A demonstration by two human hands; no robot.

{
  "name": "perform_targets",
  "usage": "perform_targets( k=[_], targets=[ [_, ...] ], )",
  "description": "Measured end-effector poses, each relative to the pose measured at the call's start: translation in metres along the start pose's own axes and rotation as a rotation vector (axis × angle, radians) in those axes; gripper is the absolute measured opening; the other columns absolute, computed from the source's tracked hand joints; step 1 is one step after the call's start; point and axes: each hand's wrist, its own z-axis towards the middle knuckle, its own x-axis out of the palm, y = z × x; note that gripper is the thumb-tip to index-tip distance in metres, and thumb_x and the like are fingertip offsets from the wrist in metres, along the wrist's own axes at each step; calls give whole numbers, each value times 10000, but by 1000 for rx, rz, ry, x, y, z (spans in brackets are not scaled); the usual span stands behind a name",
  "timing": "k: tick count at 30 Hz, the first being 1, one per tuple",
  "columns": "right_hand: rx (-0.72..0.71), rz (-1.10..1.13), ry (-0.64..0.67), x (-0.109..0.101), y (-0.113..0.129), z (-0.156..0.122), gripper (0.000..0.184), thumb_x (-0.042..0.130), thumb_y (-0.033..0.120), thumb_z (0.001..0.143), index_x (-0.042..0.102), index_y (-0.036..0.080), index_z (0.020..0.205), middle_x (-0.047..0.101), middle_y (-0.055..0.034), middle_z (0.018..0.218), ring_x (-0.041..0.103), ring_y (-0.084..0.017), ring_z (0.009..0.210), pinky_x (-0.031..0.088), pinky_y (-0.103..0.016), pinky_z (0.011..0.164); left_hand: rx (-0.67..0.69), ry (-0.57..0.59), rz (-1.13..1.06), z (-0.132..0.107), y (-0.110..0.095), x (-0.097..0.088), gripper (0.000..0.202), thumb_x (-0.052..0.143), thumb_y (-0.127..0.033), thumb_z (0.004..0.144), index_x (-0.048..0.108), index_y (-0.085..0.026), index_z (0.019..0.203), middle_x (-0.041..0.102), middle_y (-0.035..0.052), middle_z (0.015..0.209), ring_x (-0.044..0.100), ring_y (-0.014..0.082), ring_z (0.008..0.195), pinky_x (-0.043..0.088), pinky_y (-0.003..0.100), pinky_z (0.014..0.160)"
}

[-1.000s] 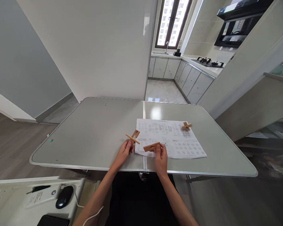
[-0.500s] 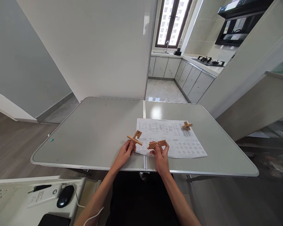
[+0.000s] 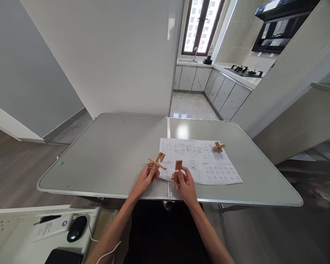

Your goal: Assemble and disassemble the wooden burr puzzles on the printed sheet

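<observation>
Two crossed wooden puzzle pieces are pinched in my left hand; one bears a dark mark, and a thin one lies across it. My right hand grips a single notched wooden puzzle piece, now standing nearly upright, its lower part partly covered by my fingers. A small gap separates the pieces in the two hands. Beneath and beyond them lies a white printed sheet with rows of small diagrams. On the sheet's far right part rests a joined wooden cross-shaped piece with a dark mark.
The grey folding table has a seam down its middle. A small green bit sits near its left edge. At lower left, a white stand bears a black mouse, a white box and a black device. A white cable crosses my left forearm.
My right hand has turned its wooden piece from lying sideways to nearly upright, shifting slightly left. My left hand and its crossed pieces stay almost still.
</observation>
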Motion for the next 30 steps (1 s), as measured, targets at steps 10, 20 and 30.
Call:
perform_targets(
  k=[10,20,30],
  targets=[
    [-31,-64,165,-1,0,1,378,625,527,989,655,235,1227,755,-57,960,577,-157,646,518,-335,663,-28,-45,5,-1,7,-3,466,471,-654,986,462,-210,843,426,-59,651,308,120,586,260,264,584],
    [-9,-63,233,0,0,0,312,643,511,978,652,244,1139,766,-60,974,587,-158,633,527,-338,649,-55,-1,24,0,8,-3,478,467,-677,975,462,-214,857,383,-65,667,277,124,597,242,272,590],
    [-24,-108,254,-2,-1,0,274,644,461,988,694,246,1149,665,5,746,592,-165,652,534,-334,673,-82,23,109,-2,4,0,484,468,-668,979,563,-197,923,482,-22,776,386,147,670,318,281,635]
  ],
)
